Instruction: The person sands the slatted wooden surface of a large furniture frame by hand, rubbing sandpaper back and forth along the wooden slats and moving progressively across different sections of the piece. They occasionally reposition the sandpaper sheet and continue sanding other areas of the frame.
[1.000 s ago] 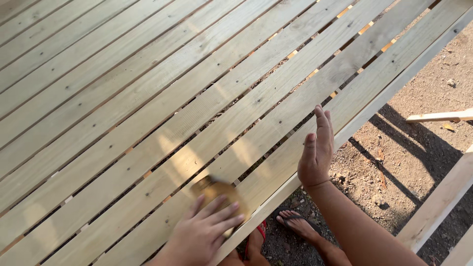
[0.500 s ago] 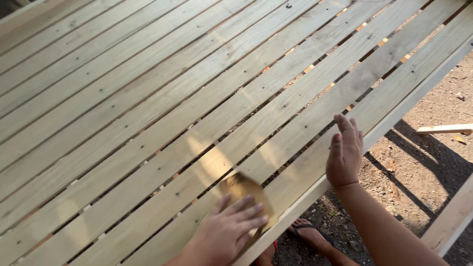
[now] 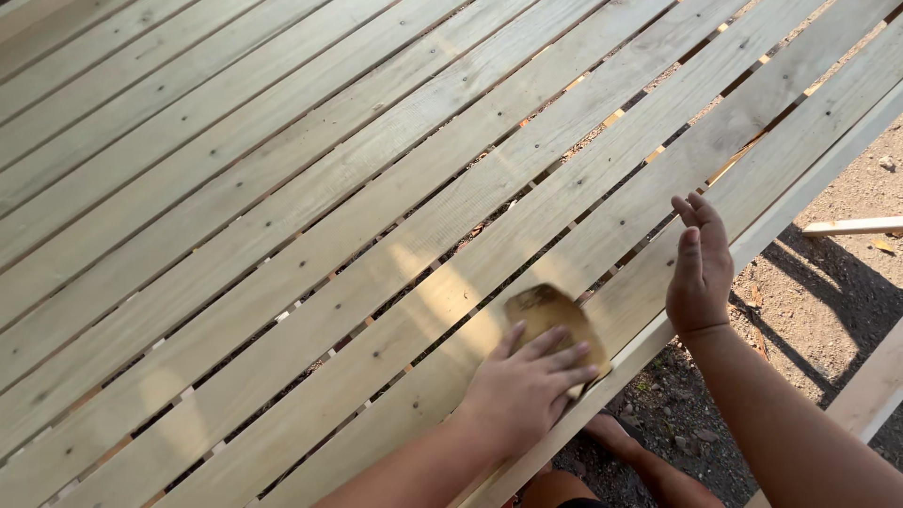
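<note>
A tan sanding pad (image 3: pixel 555 325) is pressed flat under the left hand (image 3: pixel 522 386), fingers spread, on the slatted wooden panel (image 3: pixel 310 235) — at five o'clock. The right hand (image 3: pixel 701 268) is rested edgewise at three o'clock — fingers straight, together.

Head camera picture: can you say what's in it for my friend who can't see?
A left hand presses a brown sanding pad on a pale wooden slat panel, and the right hand rests open on its edge. Dirt ground lies beyond.
</note>
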